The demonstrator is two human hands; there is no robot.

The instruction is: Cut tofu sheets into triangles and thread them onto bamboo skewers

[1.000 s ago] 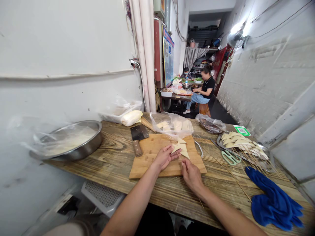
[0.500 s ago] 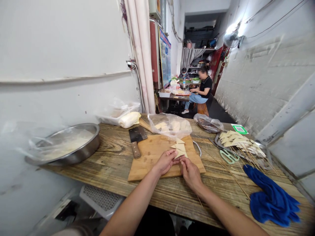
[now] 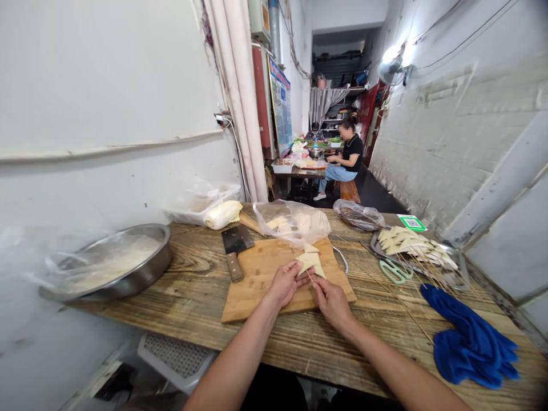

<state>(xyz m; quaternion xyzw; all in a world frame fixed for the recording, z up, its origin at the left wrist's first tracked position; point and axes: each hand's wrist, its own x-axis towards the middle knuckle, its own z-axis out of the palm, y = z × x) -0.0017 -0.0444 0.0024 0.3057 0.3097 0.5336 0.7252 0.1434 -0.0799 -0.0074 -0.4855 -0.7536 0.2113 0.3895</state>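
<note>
My left hand (image 3: 285, 282) pinches a pale triangular tofu slice (image 3: 309, 261) over the wooden cutting board (image 3: 257, 279). My right hand (image 3: 331, 299) grips a thin bamboo skewer (image 3: 309, 277) whose tip touches that slice. More triangular slices (image 3: 311, 249) lie on the board just beyond. A cleaver (image 3: 233, 246) rests on the board's far left corner. A clear plastic bag of tofu pieces (image 3: 293, 220) sits behind the board.
A steel basin (image 3: 107, 262) covered with plastic stands at left. A tray of skewered slices (image 3: 411, 242), green scissors (image 3: 396, 273) and loose skewers lie at right, with a blue cloth (image 3: 468, 339) nearer. A person sits working at a far table (image 3: 299, 168).
The camera has tilted slightly, so everything sits a little lower and further left. Both hands stay together at the slice, with the skewer tip pushed closer into it.
</note>
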